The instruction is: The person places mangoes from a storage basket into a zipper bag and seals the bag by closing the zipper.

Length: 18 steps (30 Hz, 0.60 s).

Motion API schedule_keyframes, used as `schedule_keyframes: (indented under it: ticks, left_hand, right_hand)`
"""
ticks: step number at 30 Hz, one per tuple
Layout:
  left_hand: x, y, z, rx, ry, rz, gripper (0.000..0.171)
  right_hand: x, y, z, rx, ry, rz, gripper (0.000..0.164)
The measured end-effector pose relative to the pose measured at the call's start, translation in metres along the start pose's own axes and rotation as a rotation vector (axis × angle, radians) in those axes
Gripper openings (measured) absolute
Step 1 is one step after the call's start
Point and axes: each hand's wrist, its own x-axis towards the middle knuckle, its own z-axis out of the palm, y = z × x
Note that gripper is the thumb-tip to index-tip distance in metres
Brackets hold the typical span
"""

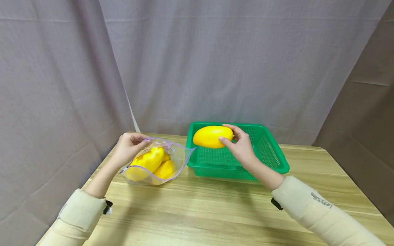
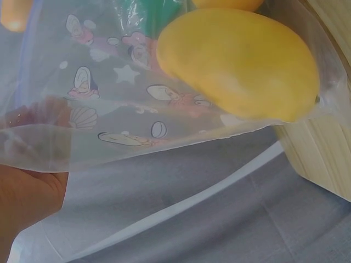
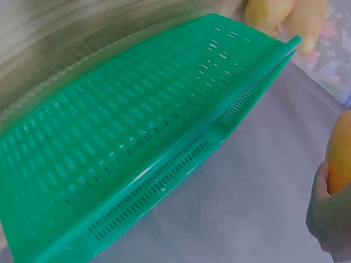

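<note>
My right hand (image 1: 241, 145) grips a yellow mango (image 1: 209, 137) by its right end, holding it over the left part of a green plastic basket (image 1: 277, 167). In the right wrist view the same mango (image 3: 341, 150) shows at the right edge, partly cut off. My left hand (image 1: 130, 147) pinches the rim of a clear zip bag (image 1: 180, 159) with a purple edge. The bag's mouth gapes, and several yellow mangoes (image 1: 164, 169) lie inside it. Cartoon prints and shells decorate the bag (image 2: 126, 98) in the left wrist view, beside a large mango (image 2: 241, 63).
A wooden table (image 1: 184, 218) carries the bag at left and the basket at right. Grey curtains (image 1: 231, 68) hang behind and along both sides. The basket's near wall stands close to the bag's right corner.
</note>
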Motion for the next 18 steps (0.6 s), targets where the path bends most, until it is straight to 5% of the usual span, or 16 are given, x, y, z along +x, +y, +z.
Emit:
schedule_keyframes:
  ticks: [18]
  left_hand:
    - [0.003, -0.001, -0.001, 0.016, -0.020, -0.026, 0.017]
  right_hand:
    - [-0.009, -0.027, 0.009, 0.118, -0.033, -0.064, 0.046]
